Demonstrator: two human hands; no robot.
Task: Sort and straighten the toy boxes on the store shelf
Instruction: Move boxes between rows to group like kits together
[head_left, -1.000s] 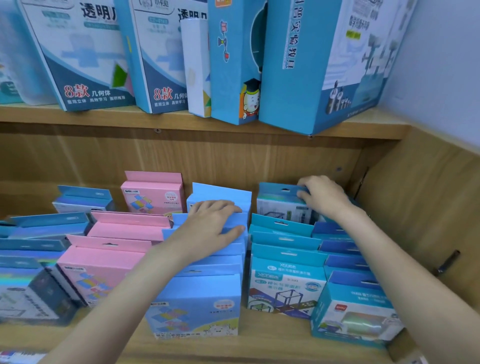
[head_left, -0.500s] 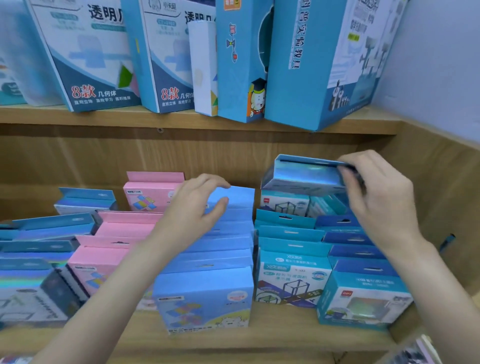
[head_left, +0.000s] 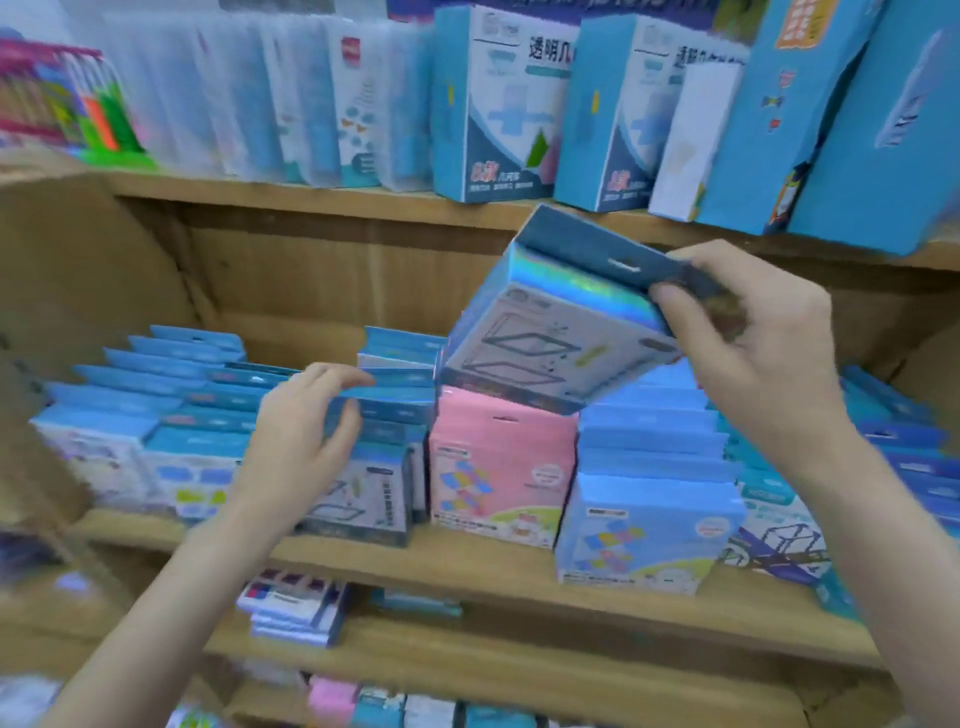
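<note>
Pinching the hanging tab of a holographic box (head_left: 561, 332), the right hand (head_left: 753, 353) holds it tilted in the air above the pink row and the light-blue row on the middle shelf (head_left: 467, 566), touching nothing below as far as the blurred frame shows. The thumb and fingers (head_left: 670, 299) press together on the dark tab and the upper right corner of the box. The left hand (head_left: 296, 441) has its fingers loosely curved and slightly spread over the top edges of the dark-fronted row (head_left: 363, 499), touching or just above them; I cannot tell which.

The box looks like thin printed card, so I judge it light and fairly stiff, with a glossy face that may slip. The tab is the weakest part and could crease under a hard pinch. Taking it by the two side edges would likely be safer for seating it in a row.

Counted: one box in the air, two hands, and three shelf boards in view. On the middle shelf I make out roughly seven rows of upright boxes, including one pink row (head_left: 498, 467) and one light-blue row (head_left: 649, 519). Motion blur makes the count of boxes within each row unreliable.
</note>
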